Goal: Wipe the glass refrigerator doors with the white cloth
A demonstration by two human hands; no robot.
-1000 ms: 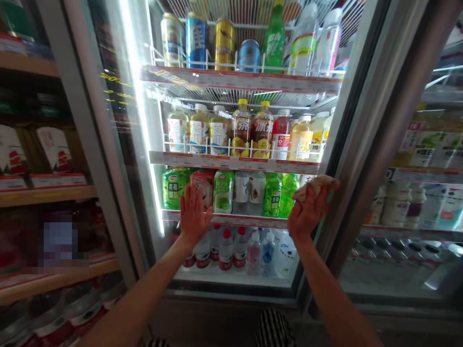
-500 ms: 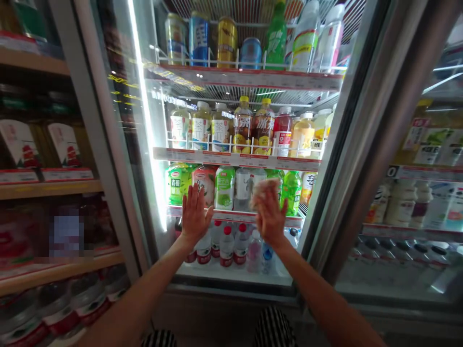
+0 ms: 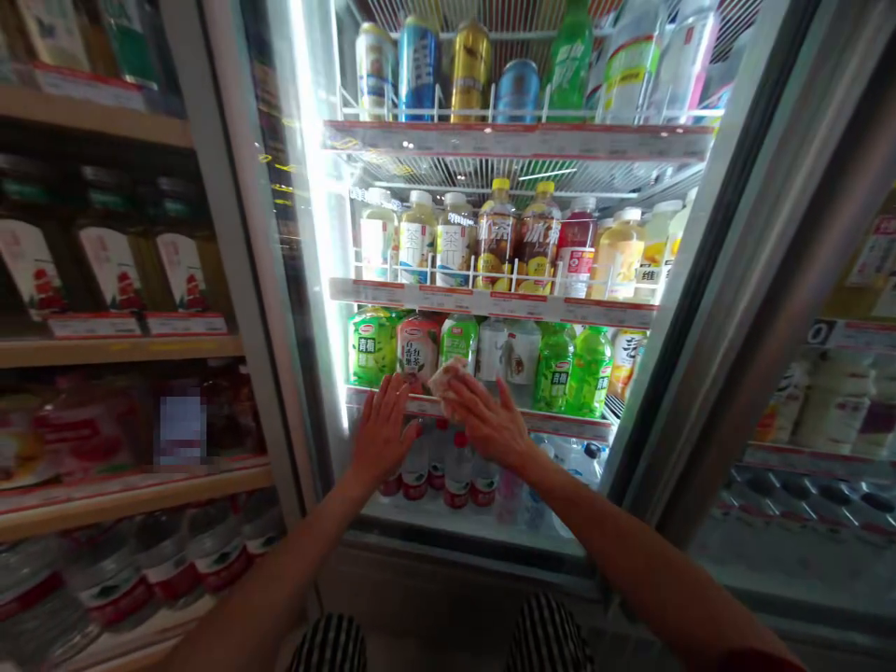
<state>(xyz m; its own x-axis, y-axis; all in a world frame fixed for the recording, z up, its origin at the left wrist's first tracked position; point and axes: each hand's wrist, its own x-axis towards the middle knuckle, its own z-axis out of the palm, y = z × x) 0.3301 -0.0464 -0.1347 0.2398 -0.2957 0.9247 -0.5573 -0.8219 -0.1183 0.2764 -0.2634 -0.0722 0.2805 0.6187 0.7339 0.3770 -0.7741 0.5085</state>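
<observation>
In front of a lit drinks fridge, my left hand (image 3: 382, 434) lies flat on the glass door, fingers stretched out and holding nothing. My right hand (image 3: 494, 422) presses a crumpled pale cloth (image 3: 448, 379) against the same glass, a little right of the left hand. Through the glass, behind the hands, stand a red-labelled tea bottle (image 3: 417, 347), a green-labelled bottle (image 3: 458, 338) and more green bottles (image 3: 556, 369). Lower down are water bottles with red caps (image 3: 458, 471), partly hidden by my hands and forearms.
A metal door frame (image 3: 700, 327) runs along the right, with another glass-fronted drinks case (image 3: 826, 448) beyond it. To the left are open wooden shelves (image 3: 126, 351) of bottles. My knees in striped cloth (image 3: 550, 635) show below.
My right hand has swept left and slightly down across the glass with the cloth, coming close to my left hand. The left hand stays flat on the door. The view has shifted left.
</observation>
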